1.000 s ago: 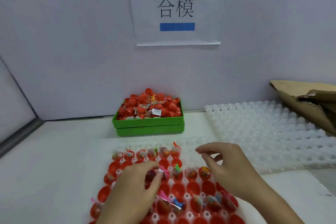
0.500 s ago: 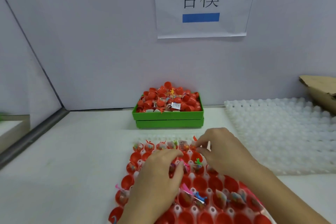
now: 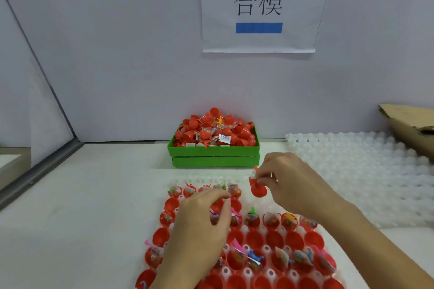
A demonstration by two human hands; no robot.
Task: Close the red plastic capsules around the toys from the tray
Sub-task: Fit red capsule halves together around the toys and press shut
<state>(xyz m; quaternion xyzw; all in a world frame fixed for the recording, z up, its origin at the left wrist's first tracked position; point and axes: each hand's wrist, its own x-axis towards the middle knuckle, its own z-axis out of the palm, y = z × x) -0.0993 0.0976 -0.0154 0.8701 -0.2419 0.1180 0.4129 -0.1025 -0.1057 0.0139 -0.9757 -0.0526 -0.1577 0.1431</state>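
1. Red plastic capsule half (image 3: pixel 258 189), with a clear toy packet in its mouth, is being pinched at its top edge by the thumb and forefinger of the right hand (image 3: pixel 291 183) and is being held just above the far right corner of the filled rows.
2. The right forearm is being extended from the lower right of the view, the wrist bent inward, the other fingers curled loosely behind the pinch.
3. The left hand (image 3: pixel 202 225) is being held palm down over the white moulded tray of red capsule halves (image 3: pixel 277 263); its fingers are curled with the tips drawn together over a cup in the second row, but whether anything is being gripped there cannot be told.
4. Small bagged toys (image 3: pixel 288 220) are being held upright in many of the tray's red cups, while other cups are standing open.
5. Black characters "合模" are being displayed on a white paper sign (image 3: pixel 258 7) taped to the grey wall, with a blue bar printed beneath them.
6. A stacked green plastic bin (image 3: pixel 213 155) heaped with red capsules is being kept against the wall beyond the tray; a small white printed label is lying in the heap, too small to read.
7. A bare white moulded tray (image 3: pixel 366 178) is lying to the right, with a brown cardboard box (image 3: pixel 408 124) at its far edge.
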